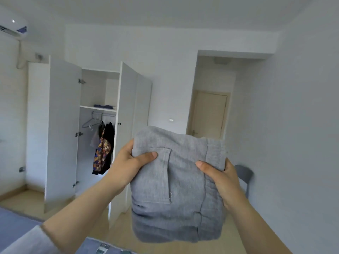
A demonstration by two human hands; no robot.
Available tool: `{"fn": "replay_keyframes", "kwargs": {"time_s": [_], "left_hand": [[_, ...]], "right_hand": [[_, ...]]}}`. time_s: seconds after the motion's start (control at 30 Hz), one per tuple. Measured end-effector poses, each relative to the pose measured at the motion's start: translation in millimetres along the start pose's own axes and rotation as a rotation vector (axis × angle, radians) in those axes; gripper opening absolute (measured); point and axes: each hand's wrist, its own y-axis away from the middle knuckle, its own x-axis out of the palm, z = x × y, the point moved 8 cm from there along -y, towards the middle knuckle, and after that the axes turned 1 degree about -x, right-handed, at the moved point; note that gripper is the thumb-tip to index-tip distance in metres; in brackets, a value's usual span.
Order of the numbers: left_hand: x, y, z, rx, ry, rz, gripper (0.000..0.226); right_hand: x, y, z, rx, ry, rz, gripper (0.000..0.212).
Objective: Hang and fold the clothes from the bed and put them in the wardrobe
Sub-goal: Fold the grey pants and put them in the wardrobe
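**Folded grey bundle held between both hands, wardrobe shelf ahead and to the left**

The folded grey garment (176, 189) sits between the two hands, off the bed (16, 230), which shows only as a strip below and left of the left forearm. The left hand (128, 167) grips the bundle's left edge and the right hand (222, 182) its right edge. Each thumb is pressed on the top face, with the fingers curled out of sight underneath. Both grips are near the far end, so the nearer part hangs unsupported. The bundle's longer side seems to run away from the person, with the short side spanning hand to hand.

The open wardrobe (64, 125) stands well beyond the hands, to the left of the left hand. Its shelf (95, 108) lies higher in the view than the bundle and already carries a folded blue garment (103, 106). Hung clothes (103, 153) sit under it.

The left hand is on the wardrobe side, so the carry would probably swing left and forward, far end leading onto the shelf. A grey chair (244, 173) stands just behind the right hand, away from that path.
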Motion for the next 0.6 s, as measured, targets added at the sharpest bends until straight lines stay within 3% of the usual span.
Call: {"fn": "replay_keyframes", "kwargs": {"time_s": [0.1, 0.3, 0.4, 0.6], "left_hand": [[25.5, -33.5, 16.2, 0.025, -0.018, 0.003, 0.034], [83.1, -96.1, 44.6, 0.09, -0.056, 0.003, 0.034], [110.2, -128.8, 52.1, 0.135, -0.08, -0.015, 0.031], [137.6, -192.2, 87.5, 0.157, -0.11, -0.03, 0.032]], "right_hand": [[-24.6, -33.1, -14.9, -0.037, 0.029, -0.023, 0.066], [-82.9, -106.1, -41.0, -0.138, 0.141, -0.122, 0.033], [-107.3, -140.6, -51.1, -0.185, 0.174, -0.161, 0.039], [-123.0, -205.8, -103.8, -0.018, -0.001, 0.043, 0.061]]}}
